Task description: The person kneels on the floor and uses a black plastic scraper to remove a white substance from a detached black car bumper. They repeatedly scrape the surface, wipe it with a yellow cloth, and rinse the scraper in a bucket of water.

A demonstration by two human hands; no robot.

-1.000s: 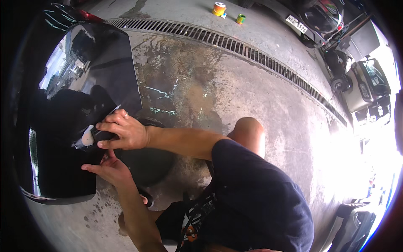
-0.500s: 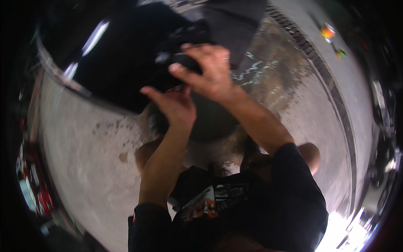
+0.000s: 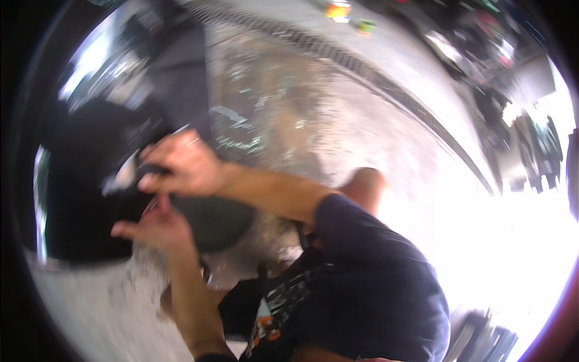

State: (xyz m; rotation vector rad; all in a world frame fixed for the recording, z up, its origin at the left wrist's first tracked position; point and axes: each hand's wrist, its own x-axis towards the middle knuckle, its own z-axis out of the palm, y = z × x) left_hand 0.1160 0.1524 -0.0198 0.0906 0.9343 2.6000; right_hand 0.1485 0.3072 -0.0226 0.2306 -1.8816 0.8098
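A large glossy black panel (image 3: 90,211), which looks like vehicle bodywork, fills the left side with bright reflections on it. Against it, my right hand (image 3: 184,163) curls its fingers and thumb around a small dark rounded piece (image 3: 152,171), whose kind I cannot make out. Just below, my left hand (image 3: 160,226) is at the panel's near edge with thumb and fingers spread apart. Whether it touches the panel is blurred. Beneath both hands is a dark rounded object (image 3: 214,222), partly hidden by my right forearm.
Wet, stained concrete (image 3: 277,114) lies to the right of the panel. A slotted drain grate (image 3: 338,54) curves across the floor. Beyond it stand an orange and white container (image 3: 338,10) and a small green item (image 3: 365,26). Blurred equipment lines the far right, near strong glare.
The view has swung to the right, so the panel and both hands now appear farther left and lower. My right hand stays around the dark piece, and my left hand remains below it.
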